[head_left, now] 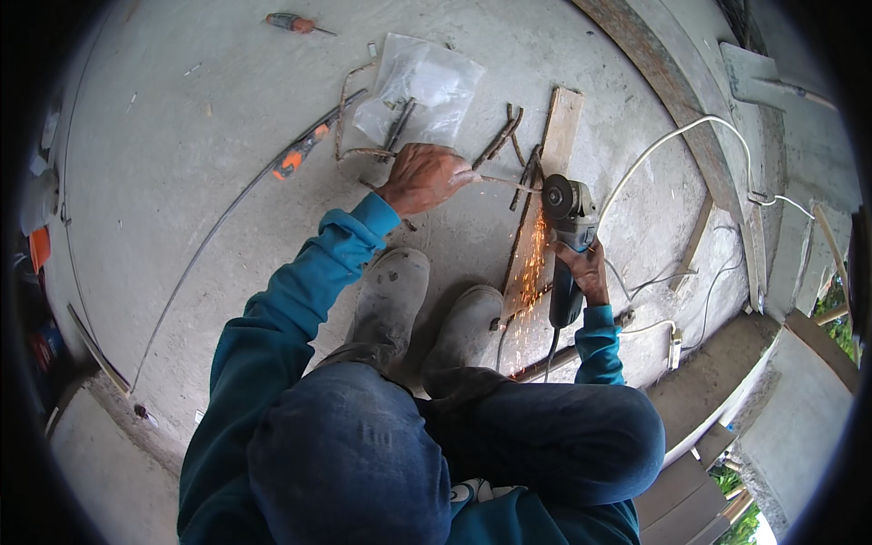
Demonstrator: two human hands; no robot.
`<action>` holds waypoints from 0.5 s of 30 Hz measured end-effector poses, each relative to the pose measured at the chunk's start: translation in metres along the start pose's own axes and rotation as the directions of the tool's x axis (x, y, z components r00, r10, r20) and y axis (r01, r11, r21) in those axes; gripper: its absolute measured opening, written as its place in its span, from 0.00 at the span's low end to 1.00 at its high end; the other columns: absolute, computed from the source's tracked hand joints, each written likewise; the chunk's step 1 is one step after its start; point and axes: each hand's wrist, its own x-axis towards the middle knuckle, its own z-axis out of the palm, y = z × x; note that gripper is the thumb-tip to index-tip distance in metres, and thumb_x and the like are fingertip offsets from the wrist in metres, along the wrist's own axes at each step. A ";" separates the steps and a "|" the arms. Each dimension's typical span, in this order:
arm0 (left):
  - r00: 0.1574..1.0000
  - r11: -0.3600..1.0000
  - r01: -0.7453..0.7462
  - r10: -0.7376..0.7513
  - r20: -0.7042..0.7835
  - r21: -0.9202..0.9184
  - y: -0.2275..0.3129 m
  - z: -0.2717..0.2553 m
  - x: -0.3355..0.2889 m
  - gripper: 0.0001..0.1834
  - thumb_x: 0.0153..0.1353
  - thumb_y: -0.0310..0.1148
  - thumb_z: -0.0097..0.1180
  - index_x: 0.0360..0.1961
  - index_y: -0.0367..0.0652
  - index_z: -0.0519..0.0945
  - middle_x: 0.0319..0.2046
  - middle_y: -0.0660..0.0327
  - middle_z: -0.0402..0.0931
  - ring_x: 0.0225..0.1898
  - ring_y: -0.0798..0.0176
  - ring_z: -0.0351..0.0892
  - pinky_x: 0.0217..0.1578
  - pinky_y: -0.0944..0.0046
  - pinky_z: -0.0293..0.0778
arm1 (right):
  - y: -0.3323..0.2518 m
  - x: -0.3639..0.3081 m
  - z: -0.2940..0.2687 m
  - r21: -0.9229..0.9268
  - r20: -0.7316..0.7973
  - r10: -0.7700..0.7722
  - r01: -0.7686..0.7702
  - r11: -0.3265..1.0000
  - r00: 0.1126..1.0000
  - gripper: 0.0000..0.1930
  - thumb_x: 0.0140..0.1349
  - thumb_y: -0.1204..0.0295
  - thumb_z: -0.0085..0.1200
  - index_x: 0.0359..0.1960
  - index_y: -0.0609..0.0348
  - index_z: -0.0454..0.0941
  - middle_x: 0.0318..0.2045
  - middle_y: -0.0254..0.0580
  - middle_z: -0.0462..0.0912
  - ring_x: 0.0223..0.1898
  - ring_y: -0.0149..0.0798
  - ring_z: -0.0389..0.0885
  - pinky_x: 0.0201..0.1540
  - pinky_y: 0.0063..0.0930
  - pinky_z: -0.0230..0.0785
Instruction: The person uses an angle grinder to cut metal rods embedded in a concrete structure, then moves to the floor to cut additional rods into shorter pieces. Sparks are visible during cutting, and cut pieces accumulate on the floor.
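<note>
My left hand [425, 177] is closed around a thin bent steel rod [341, 127]. One end of the rod sticks out to the right and meets the disc of an angle grinder [568, 232]. My right hand [589, 272] wraps round the grinder's body. Orange sparks [532, 282] stream down from the disc toward my boots [395, 291]. Under the cutting spot lies a narrow wooden board [562, 136]. Short pieces of rusty rod [500, 136] rest on the concrete between the board and my left hand.
Beyond my left hand lies a clear plastic bag [445, 77]. An orange-and-black handled tool [300, 154] and a screwdriver [292, 23] are to the left. A white cable [636, 159] loops on the right, near a long plank [677, 100] and a shovel [754, 77].
</note>
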 end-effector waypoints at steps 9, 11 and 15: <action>0.999 1.000 0.005 -0.006 -0.036 -0.019 -0.001 0.003 -0.002 0.15 0.64 0.47 0.59 0.33 0.47 0.86 0.26 0.57 0.80 0.30 0.50 0.81 0.34 0.53 0.74 | 0.000 0.003 -0.001 -0.041 -0.005 -0.014 0.013 0.999 1.000 0.27 0.51 0.69 0.72 0.52 0.65 0.78 0.44 0.42 0.86 0.41 0.34 0.83 0.46 0.29 0.76; 0.999 1.000 0.004 -0.004 -0.045 -0.019 0.000 0.003 -0.002 0.15 0.64 0.47 0.59 0.33 0.47 0.86 0.26 0.56 0.80 0.30 0.50 0.81 0.34 0.52 0.74 | 0.001 0.003 0.000 -0.042 -0.013 -0.042 0.041 0.998 0.999 0.27 0.51 0.69 0.72 0.52 0.65 0.78 0.44 0.42 0.86 0.41 0.34 0.83 0.46 0.29 0.76; 0.999 1.000 -0.007 0.008 -0.042 0.017 0.000 0.001 -0.003 0.15 0.64 0.47 0.59 0.33 0.47 0.87 0.26 0.56 0.81 0.29 0.50 0.81 0.34 0.51 0.74 | -0.002 0.001 0.001 -0.014 0.004 -0.049 0.049 0.999 0.999 0.27 0.51 0.69 0.72 0.52 0.65 0.78 0.44 0.42 0.85 0.41 0.34 0.83 0.46 0.29 0.75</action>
